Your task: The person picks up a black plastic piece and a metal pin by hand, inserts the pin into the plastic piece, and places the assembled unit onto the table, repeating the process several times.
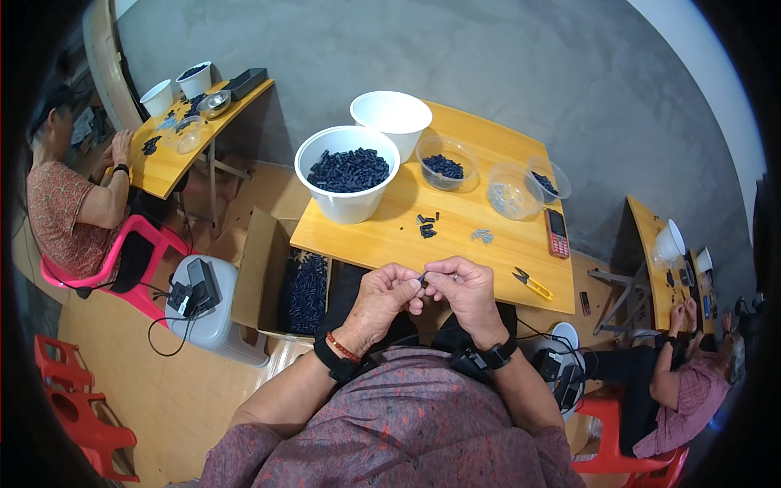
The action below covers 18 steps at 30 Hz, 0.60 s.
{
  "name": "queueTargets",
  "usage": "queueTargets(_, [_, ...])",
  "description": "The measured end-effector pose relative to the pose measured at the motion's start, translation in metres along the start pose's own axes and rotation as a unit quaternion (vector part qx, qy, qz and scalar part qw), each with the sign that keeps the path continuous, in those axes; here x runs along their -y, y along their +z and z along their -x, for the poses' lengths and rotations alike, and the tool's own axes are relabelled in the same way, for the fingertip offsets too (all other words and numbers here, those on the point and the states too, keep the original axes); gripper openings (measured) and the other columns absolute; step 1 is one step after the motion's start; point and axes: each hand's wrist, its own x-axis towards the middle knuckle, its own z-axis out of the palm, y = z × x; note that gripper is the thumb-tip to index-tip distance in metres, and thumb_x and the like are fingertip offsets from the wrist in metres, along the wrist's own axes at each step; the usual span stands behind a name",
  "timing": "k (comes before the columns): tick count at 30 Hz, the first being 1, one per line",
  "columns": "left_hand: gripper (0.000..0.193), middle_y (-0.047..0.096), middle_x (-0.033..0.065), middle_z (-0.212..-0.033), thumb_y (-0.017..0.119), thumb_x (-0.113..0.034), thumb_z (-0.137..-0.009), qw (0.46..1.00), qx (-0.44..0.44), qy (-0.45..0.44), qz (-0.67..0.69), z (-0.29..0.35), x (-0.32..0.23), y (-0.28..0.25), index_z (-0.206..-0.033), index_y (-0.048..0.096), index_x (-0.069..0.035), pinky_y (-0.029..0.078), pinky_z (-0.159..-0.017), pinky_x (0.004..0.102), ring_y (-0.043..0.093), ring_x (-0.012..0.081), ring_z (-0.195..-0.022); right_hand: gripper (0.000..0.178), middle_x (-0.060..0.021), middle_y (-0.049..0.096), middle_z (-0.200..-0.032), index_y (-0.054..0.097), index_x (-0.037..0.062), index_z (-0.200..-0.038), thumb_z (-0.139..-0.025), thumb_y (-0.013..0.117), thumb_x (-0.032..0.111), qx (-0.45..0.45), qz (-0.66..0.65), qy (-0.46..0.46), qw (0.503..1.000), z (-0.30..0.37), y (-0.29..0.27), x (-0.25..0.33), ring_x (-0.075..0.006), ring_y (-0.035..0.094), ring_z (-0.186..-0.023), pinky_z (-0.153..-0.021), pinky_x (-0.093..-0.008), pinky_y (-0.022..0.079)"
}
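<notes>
My left hand [386, 298] and my right hand [466, 294] meet just in front of the table's near edge. Both are closed in a pinch, thumb against fingers, around a small dark piece [423, 281], mostly hidden by the fingertips. On the table ahead lie a few loose black cylindrical parts [427, 231] and a little pile of small silvery pieces [482, 236]. To the right of them rests a pair of thread snips [532, 283] with yellow handles.
On the wooden table [366, 236] stand a white bucket [338, 203] full of black parts, another white bucket [390, 106], and clear bowls [443, 167]. A red phone [557, 234] lies at the right edge. An open carton [259, 272] of black parts sits below left. Co-workers sit at both sides.
</notes>
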Motion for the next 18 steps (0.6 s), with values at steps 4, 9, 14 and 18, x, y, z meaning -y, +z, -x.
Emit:
queueTargets(4, [0.011, 0.067, 0.01, -0.086, 0.063, -0.006, -0.093, 1.0, -0.002, 0.015, -0.003, 0.001, 0.001, 0.002, -0.1, 0.059, 0.001, 0.056, -0.064, 0.0262, 0.064, 0.0138, -0.068, 0.012, -0.0059, 0.07, -0.083, 0.069, -0.0029, -0.1, -0.089, 0.067, 0.001, 0.002, 0.02, -0.011, 1.0, 0.0, -0.001, -0.003, -0.0081, 0.064, -0.069, -0.061, -0.0197, 0.052])
queueTargets(9, [0.007, 0.067, 0.0103, -0.085, 0.062, -0.004, -0.093, 0.995, -0.007, 0.068, -0.071, 0.002, -0.001, 0.008, -0.096, 0.058, 0.002, 0.054, -0.064, 0.0241, 0.062, 0.0118, -0.068, 0.011, -0.0061, 0.07, -0.084, 0.07, -0.0036, -0.098, -0.088, 0.067, 0.0, 0.012, 0.021, -0.027, 0.999, -0.002, -0.002, -0.003, -0.0075, 0.063, -0.068, -0.06, -0.0198, 0.051])
queueTargets(14, [0.005, 0.067, 0.0114, -0.085, 0.061, -0.002, -0.093, 0.991, -0.022, 0.082, -0.103, 0.006, 0.005, 0.01, -0.095, 0.058, 0.002, 0.054, -0.064, 0.0239, 0.062, 0.0122, -0.068, 0.01, -0.0054, 0.065, -0.085, 0.071, -0.0038, -0.096, -0.088, 0.067, -0.002, 0.064, 0.054, -0.058, 0.995, 0.0, -0.006, -0.002, -0.0078, 0.061, -0.069, -0.061, -0.02, 0.051])
queueTargets(18, [0.006, 0.067, 0.0122, -0.086, 0.062, -0.001, -0.092, 0.999, -0.007, 0.025, -0.045, 0.004, 0.003, 0.008, -0.095, 0.059, 0.003, 0.055, -0.064, 0.0257, 0.063, 0.0142, -0.068, 0.012, -0.0046, 0.064, -0.084, 0.071, -0.0027, -0.098, -0.088, 0.066, -0.002, 0.073, 0.061, -0.053, 0.994, 0.001, -0.011, -0.005, -0.0081, 0.062, -0.069, -0.062, -0.0202, 0.051])
